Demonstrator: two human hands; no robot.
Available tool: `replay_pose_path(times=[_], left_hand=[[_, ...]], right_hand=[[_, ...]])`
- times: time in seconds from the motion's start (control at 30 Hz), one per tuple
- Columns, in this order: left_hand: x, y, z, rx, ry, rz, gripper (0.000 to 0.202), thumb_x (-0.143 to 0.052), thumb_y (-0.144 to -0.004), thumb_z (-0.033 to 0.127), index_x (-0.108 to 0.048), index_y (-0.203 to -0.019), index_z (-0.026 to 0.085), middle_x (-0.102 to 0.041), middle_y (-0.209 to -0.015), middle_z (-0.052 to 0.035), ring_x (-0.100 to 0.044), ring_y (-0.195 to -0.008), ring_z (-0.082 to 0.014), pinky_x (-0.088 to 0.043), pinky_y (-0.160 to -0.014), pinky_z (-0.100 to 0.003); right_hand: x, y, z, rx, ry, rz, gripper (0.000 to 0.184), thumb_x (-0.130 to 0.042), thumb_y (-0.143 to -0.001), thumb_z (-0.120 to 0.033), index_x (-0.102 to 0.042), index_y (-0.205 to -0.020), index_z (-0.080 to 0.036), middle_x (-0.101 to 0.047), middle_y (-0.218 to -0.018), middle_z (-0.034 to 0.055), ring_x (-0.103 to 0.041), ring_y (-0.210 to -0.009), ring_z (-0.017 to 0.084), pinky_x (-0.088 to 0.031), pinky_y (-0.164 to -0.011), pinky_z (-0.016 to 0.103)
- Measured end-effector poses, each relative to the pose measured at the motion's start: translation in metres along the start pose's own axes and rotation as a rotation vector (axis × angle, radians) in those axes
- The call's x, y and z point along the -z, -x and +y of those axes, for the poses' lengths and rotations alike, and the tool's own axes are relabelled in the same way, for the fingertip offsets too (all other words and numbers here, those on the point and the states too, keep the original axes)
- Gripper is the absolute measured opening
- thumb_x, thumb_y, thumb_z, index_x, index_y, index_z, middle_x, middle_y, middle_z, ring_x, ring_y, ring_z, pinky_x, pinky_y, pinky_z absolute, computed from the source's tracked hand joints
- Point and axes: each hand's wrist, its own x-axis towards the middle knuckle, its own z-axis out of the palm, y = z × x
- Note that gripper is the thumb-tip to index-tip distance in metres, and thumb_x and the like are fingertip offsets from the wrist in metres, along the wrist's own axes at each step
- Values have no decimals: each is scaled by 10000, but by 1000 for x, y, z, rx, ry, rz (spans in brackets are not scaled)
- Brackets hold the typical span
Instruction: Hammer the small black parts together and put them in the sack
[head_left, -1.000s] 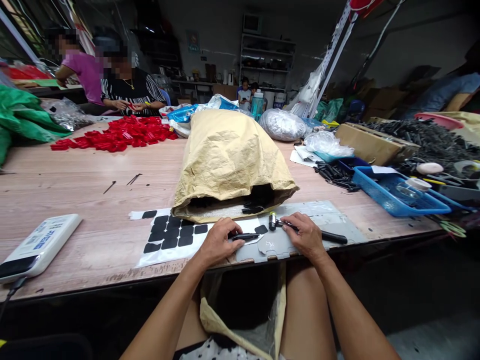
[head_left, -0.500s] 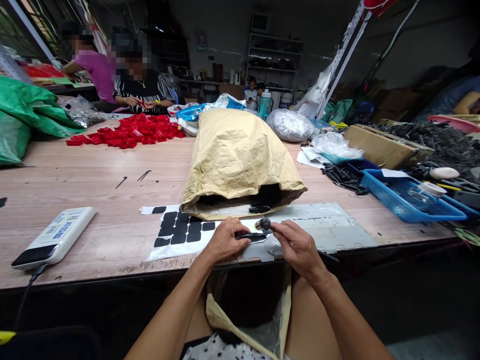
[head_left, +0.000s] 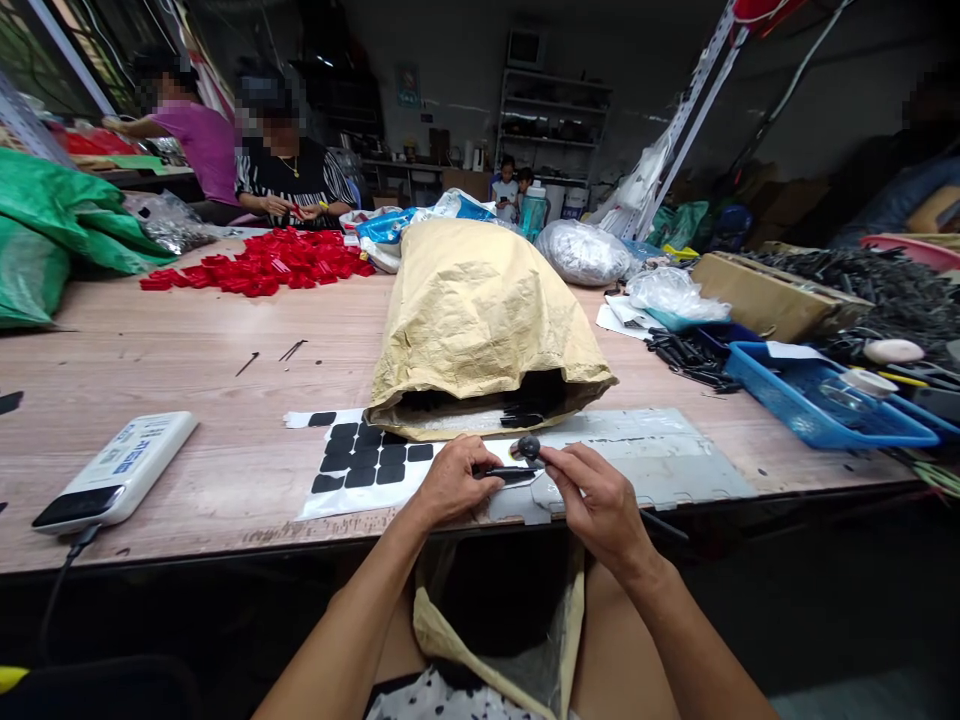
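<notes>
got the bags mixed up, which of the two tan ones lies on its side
The tan bag on the table, its mouth facing the near edge; the other bag opens upward below that edge, between the legs.

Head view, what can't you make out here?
In the head view:
Hammer: most of its handle, hidden by the right hand.
Black piece: part of its left end, covered by the left hand.
Paper bag on the table: its depths, lost in shadow.
Green bag: its left side, cut off by the picture's edge.
White device: its smallest print, too small.
</notes>
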Motion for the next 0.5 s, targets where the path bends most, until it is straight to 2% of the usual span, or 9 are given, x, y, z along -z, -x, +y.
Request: replay_pose_path(times=[0.17,0.27,0.37,0.5], left_hand=[[-2,0,-2,7,-7,9,157,-746,-736,203,-784,-887,219,-621,-792,-11,-558,-849,-194,-418,-785,-307],[-1,1,-1,-1,-11,6,159,-742,-724,188,-771,-879,212,-622,-794,-7,-556,-842,-189,-416,-787,-307],[0,0,1,1,-20,3,167,-730,-706,163,-749,-867,202,-625,-806,-5,-551,-836,-186,-414,-784,-308],[1,0,2,1,-18,5,179,-698,-689,146,-716,-857,203,-614,-823,-1,-547,-832,-185,-416,-783,-307]], right_hand=[[1,6,3,-22,20,-66,310,-467,-985,-215,-661,-1220,-271,-667,-940,53,-631,-905,182,-522,-790,300],[4,6,9,-46,-7,-40,291,-484,-980,-226,-669,-1201,-267,-671,-951,48,-628,-913,179,-518,-816,306],[9,1,25,-87,-59,-21,270,-511,-970,-242,-682,-1174,-284,-677,-969,40,-627,-940,182,-514,-847,322],[11,-1,60,-137,-67,-46,219,-556,-944,-274,-712,-1097,-292,-679,-947,29,-623,-939,194,-506,-850,346]])
